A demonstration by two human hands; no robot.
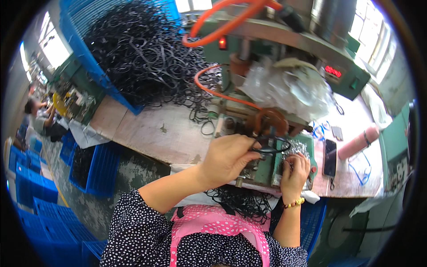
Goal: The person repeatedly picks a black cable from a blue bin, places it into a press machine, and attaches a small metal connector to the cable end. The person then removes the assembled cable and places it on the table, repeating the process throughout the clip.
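1. Lying in the lap: loose black bands, tangled.
2. Left hand: fingers pinched on a black ring at the green machine.
3. Right hand: fingers curled against foil beside the ring.
4. Table: black phone, pink cylinder.
5. Far: heap of black bands, blue crate.

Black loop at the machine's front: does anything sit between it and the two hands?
Nothing visible does. The left hand already pinches the black loop at its left side, and the right hand rests just below it on the foil-covered block of the green machine.
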